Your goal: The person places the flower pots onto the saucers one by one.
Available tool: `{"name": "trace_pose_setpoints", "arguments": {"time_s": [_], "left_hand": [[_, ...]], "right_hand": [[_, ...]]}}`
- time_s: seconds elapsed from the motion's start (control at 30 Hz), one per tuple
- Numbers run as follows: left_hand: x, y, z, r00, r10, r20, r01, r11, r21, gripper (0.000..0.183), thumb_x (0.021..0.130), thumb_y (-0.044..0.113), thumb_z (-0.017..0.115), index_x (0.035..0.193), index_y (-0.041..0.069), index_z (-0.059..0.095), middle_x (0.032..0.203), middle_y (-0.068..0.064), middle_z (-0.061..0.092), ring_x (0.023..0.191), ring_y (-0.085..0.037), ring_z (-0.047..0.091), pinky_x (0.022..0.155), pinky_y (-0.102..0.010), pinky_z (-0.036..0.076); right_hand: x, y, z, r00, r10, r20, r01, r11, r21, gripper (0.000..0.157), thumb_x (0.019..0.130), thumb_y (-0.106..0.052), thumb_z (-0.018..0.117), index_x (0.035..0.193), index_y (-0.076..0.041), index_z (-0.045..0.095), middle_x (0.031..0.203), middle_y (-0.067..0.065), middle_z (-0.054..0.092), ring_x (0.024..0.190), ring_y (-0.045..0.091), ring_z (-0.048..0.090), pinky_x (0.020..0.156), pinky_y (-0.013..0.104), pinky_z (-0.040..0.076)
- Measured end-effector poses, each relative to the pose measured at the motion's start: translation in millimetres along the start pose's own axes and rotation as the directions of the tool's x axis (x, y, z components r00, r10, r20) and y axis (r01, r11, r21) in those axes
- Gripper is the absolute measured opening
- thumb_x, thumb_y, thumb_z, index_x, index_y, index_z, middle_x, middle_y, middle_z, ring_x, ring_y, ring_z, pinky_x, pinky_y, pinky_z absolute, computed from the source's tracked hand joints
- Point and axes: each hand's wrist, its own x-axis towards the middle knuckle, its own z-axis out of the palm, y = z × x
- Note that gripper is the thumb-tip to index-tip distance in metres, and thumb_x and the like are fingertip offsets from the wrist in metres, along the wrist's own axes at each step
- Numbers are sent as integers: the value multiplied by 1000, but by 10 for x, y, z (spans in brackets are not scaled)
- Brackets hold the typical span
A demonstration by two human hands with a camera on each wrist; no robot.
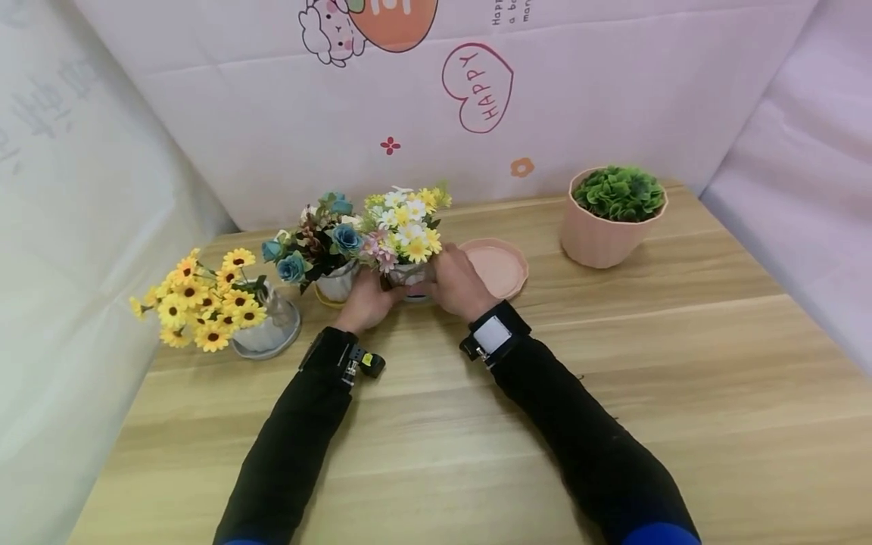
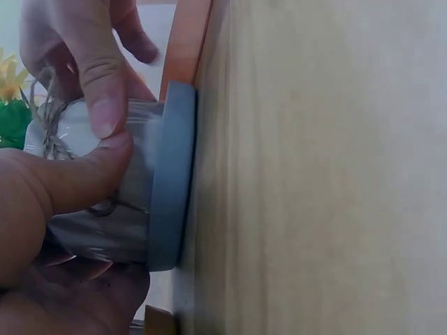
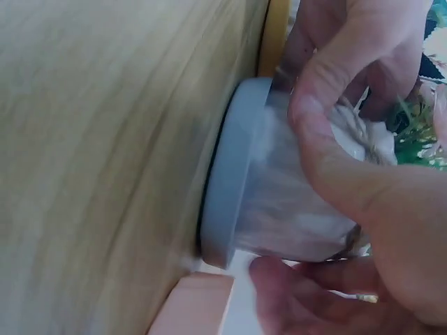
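Note:
Both hands hold a small whitish-grey flower pot (image 1: 412, 274) from its two sides. White, yellow and pink artificial daisies (image 1: 405, 227) rise from it, and twine (image 2: 50, 129) is tied round its upper part. The pot sits upright in a blue-grey saucer (image 2: 173, 181) on the wooden table. My left hand (image 1: 368, 301) curls round the left side, thumb across the front. From the other side my right hand (image 1: 459, 284) grips it, and the two thumb tips meet at the pot's front. The far fingers are partly hidden behind the pot.
Left of the held pot stands a pot of blue roses (image 1: 338, 285) on a yellow saucer; farther left, a pot (image 1: 262, 334) of yellow sunflowers. A pink saucer (image 1: 500, 269) lies just right of my right hand. A pink pot (image 1: 599, 238) with green leaves stands back right.

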Motion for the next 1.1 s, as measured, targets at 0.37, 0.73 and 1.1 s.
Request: {"name": "trace_pose_setpoints", "arguments": {"time_s": [0.37, 0.73, 1.1], "left_hand": [[128, -40, 57, 995, -18, -101, 16, 1000, -17, 79, 88, 19, 69, 149, 10, 20, 148, -9, 28, 136, -19, 25, 108, -24, 16], [207, -118, -1, 994, -67, -85, 65, 998, -24, 79, 89, 26, 68, 150, 13, 21, 148, -5, 30, 135, -18, 27, 108, -26, 18], [7, 404, -250, 923, -284, 260, 248, 955, 163, 92, 91, 45, 60, 150, 1, 5, 151, -21, 19, 137, -33, 23, 106, -42, 27]], "right_hand": [[34, -89, 75, 975, 208, 76, -211, 977, 34, 77, 86, -22, 70, 144, 6, 28, 138, 23, 38, 125, 28, 41, 99, 27, 35], [6, -28, 40, 985, 41, 168, -63, 989, 130, 66, 88, -12, 67, 145, -11, 34, 141, 10, 40, 129, 21, 39, 102, 25, 30], [-152, 16, -1001, 956, 255, -143, -276, 949, -153, 63, 88, -33, 67, 139, -4, 42, 129, 13, 51, 116, 26, 48, 95, 36, 39]]}}
